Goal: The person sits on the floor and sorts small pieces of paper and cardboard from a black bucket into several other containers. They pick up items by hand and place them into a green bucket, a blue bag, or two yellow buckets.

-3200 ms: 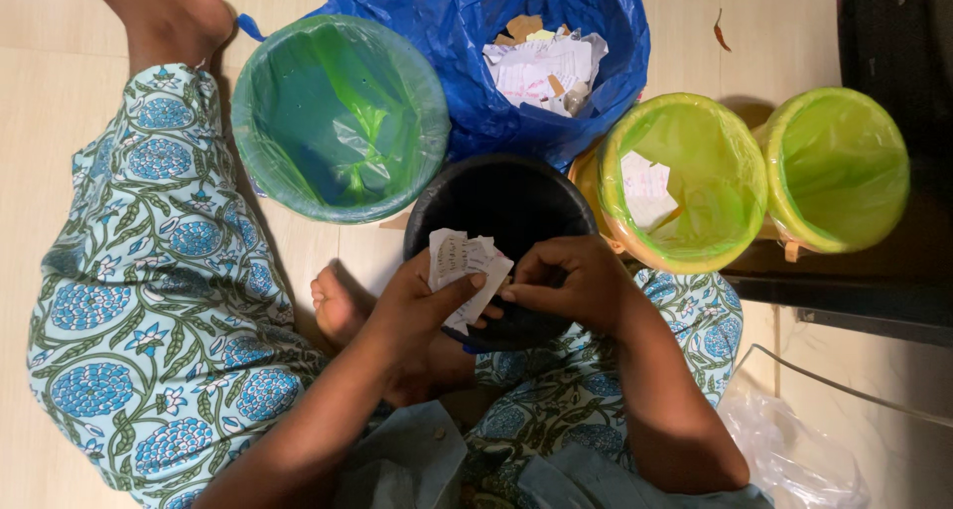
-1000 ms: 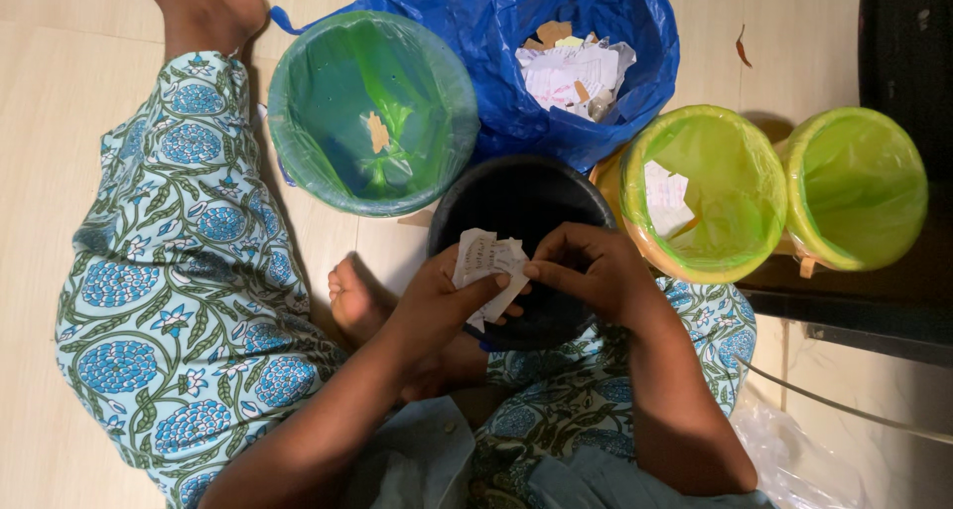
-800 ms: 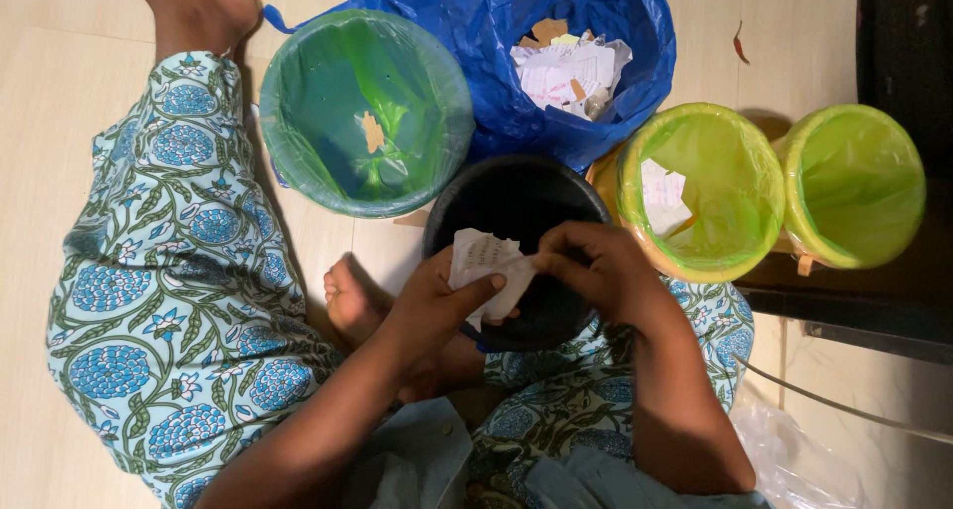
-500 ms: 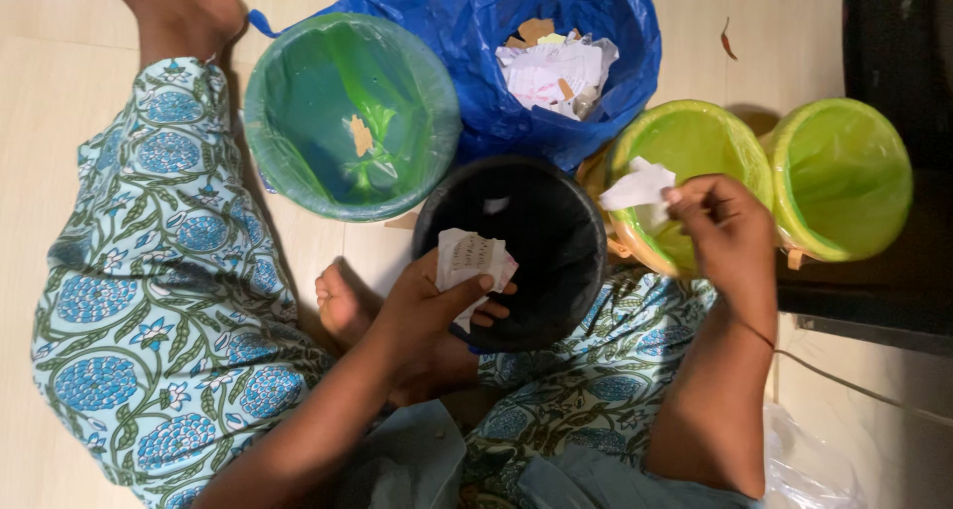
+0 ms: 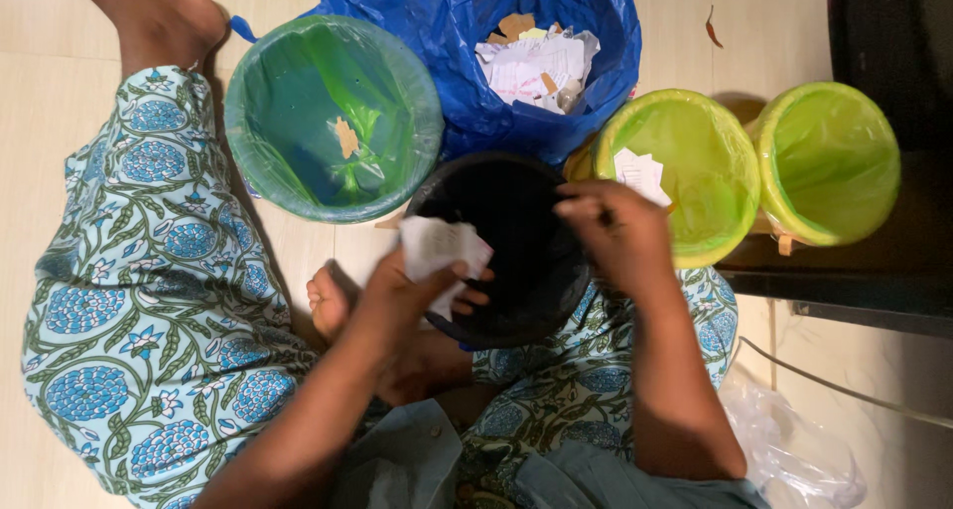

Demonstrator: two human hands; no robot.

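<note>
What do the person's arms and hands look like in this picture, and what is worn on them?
Both forearms are bare, with no sleeves reaching them. The left hand and right hand wear no gloves; no ring or watch shows. Grey-blue cloth appears near the elbows.

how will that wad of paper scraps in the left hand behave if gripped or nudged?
The paper scraps look thin and creased, so probably floppy and very light. The left hand pinches several loose pieces together; a weaker grip would likely let some slip or flutter off, perhaps into the black bin below. Torn edges suggest they tear easily.
</note>
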